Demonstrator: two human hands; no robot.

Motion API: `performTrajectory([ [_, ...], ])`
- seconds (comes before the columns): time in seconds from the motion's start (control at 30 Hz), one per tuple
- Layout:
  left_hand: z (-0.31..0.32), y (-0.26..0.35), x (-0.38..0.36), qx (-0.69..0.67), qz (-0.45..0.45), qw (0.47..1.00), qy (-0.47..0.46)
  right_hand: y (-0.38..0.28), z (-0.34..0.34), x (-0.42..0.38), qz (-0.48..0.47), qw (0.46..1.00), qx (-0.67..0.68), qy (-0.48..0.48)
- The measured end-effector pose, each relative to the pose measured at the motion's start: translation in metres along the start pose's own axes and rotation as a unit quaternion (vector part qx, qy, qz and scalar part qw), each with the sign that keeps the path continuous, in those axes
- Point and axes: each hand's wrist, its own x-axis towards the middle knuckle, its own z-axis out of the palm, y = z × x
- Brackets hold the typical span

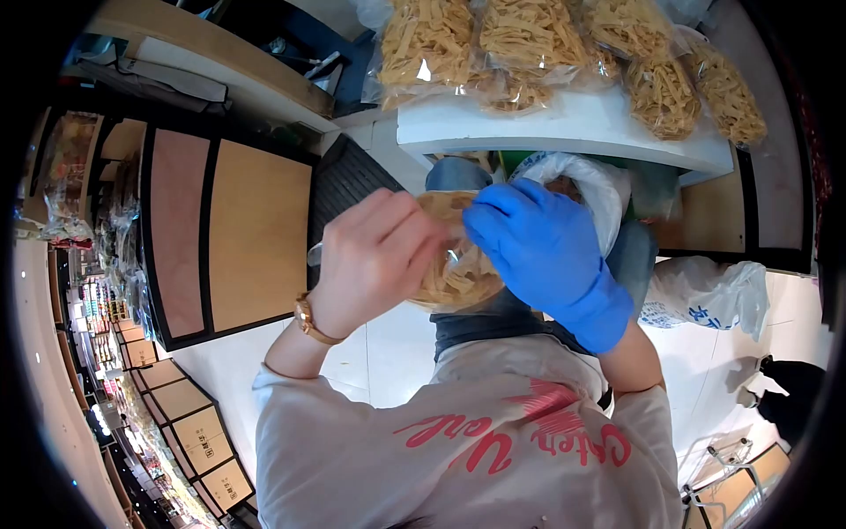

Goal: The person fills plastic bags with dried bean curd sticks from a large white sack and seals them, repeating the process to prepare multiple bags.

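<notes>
A clear plastic bag of tan dried strips rests on my lap, between my knees. My left hand, bare with a gold watch at the wrist, is closed at the bag's upper left side, its fingertips pinching the plastic. Opposite it, my right hand wears a blue glove. Its fingers are bent and pressed together at the bag's upper right edge. The two hands are a short gap apart over the bag's mouth. Fingertips are partly blurred, and the bag's far side is partly hidden by the hands.
Several filled bags of the same strips stand on a white table ahead. Beneath it, an open white plastic bag sits by my right knee. Another white bag lies on the floor at right. Wooden cabinets stand at left.
</notes>
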Motion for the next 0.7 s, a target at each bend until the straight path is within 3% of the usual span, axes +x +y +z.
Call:
performTrajectory([
  [0.13,-0.023,-0.003,0.009,-0.044,-0.048,0.995,-0.078,0.004,0.003,0.004,-0.046,0.999,-0.003,-0.004],
  [0.27,-0.032,-0.004,0.009,-0.066,-0.052,0.993,-0.084,0.005,-0.001,0.004,-0.056,0.998,0.026,0.026],
  [0.33,-0.03,-0.009,0.008,-0.033,0.0,0.995,-0.099,0.004,-0.002,0.005,-0.057,0.997,0.028,0.039],
  [0.4,-0.022,-0.01,0.005,-0.014,0.015,0.997,-0.072,0.004,-0.002,0.007,-0.015,0.999,0.051,0.008],
  [0.57,-0.006,-0.007,0.005,0.044,0.066,0.997,0.008,0.001,0.005,0.015,-0.048,0.998,0.039,-0.005],
  [0.7,-0.019,-0.011,0.004,0.025,0.027,0.998,-0.052,0.002,0.006,0.02,-0.061,0.997,0.053,-0.009],
])
